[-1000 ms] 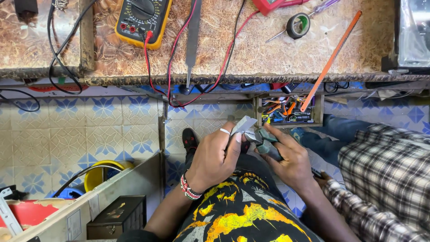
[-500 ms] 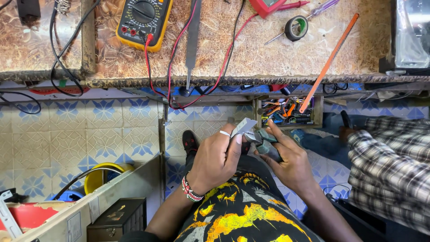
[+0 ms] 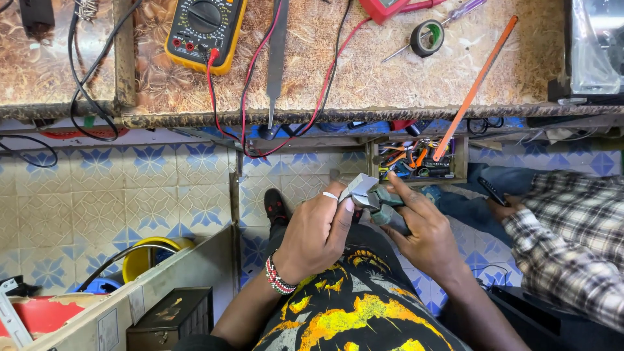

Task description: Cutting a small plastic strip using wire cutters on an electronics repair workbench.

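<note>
My left hand (image 3: 317, 235), with a ring and a beaded wristband, pinches a small folded piece of silver sheet metal (image 3: 356, 188) above my lap. My right hand (image 3: 424, 239) grips pliers with grey-green handles (image 3: 389, 207), whose jaws meet the metal piece. Both hands sit close together over my patterned black and yellow shirt (image 3: 354, 309), just below the workbench edge.
On the workbench (image 3: 364, 84) lie a yellow multimeter (image 3: 205, 26) with red and black leads, a metal file (image 3: 278, 58), a tape roll (image 3: 427, 37) and an orange blade (image 3: 474, 84). An open drawer (image 3: 416, 162) holds small tools. A person in a plaid sleeve (image 3: 572, 234) sits at right holding a phone (image 3: 494, 192).
My hands stay together on the metal piece and pliers, barely shifting. The plaid-sleeved person at right has moved their arm, and a phone now shows in their hand.
</note>
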